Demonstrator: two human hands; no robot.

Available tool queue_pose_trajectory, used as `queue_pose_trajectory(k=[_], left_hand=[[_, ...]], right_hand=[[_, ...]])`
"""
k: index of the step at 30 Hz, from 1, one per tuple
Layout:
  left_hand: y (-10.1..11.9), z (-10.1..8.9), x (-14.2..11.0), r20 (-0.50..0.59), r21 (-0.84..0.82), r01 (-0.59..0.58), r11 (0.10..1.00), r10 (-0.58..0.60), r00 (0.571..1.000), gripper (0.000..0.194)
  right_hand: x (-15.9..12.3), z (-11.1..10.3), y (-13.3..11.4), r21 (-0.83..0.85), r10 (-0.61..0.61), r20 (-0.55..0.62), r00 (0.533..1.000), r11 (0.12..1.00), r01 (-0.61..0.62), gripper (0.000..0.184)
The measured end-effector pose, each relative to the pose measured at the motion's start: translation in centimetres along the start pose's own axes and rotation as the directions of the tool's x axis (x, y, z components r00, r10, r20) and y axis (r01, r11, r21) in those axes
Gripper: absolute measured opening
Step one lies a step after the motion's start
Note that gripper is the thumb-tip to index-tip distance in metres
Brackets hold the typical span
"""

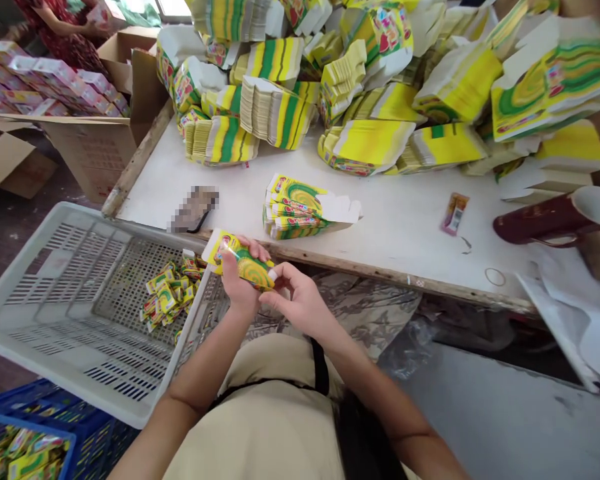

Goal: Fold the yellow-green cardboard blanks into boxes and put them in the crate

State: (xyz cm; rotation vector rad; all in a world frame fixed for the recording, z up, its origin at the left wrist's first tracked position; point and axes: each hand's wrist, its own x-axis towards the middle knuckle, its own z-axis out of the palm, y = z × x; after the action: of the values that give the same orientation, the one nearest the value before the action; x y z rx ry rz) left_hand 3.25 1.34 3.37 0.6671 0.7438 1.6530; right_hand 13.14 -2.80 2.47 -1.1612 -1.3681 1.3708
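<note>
Head view showed the left hand (241, 288) gripping a yellow carton (247, 262) beside the table (405, 230), the right hand (304, 303) pinching one end with closed fingers (289, 273); pressing too hard could have creased it, while a slack hold could have dropped it into the crate (63, 365).
</note>
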Motion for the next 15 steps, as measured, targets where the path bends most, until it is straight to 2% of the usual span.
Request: queue_pose_trajectory(k=[3,6,8,10,13,15], left_hand=[[-0.5,-1.2,0.2,-0.055,0.15,-0.013,0.989,0.022,0.998,0.053],[-1.2,-3.7,-0.2,0.037,0.348,0.016,0.937,-0.03,0.999,0.064],[-1.5,-5.2,-0.6,0.107,0.433,0.016,0.901,-0.069,0.992,0.066],[-1.3,-6.2,-0.9,0.093,0.497,-0.001,0.868,-0.052,0.994,0.055],[0.0,-6.6,-0.7,0.008,0.599,0.003,0.801,-0.009,1.0,0.034],[1.8,-6.6,-0.2,0.077,0.624,-0.002,0.781,-0.059,0.995,0.038]], right_hand=[[0.0,0.5,0.6,0.032,0.003,-0.082,0.997,0.999,-0.001,0.031],[0.2,-0.1,1.1,-0.058,-0.061,-0.142,0.988,0.997,0.054,0.033],[0.3,-0.9,1.2,-0.161,-0.141,-0.154,0.978,0.98,0.116,0.02],[0.3,-1.6,1.3,-0.261,-0.218,-0.16,0.963,0.95,0.172,0.008],[0.3,-2.4,1.2,-0.363,-0.288,-0.14,0.947,0.905,0.222,0.01],[0.3,-2.9,1.2,-0.425,-0.345,-0.126,0.93,0.866,0.264,0.011]])
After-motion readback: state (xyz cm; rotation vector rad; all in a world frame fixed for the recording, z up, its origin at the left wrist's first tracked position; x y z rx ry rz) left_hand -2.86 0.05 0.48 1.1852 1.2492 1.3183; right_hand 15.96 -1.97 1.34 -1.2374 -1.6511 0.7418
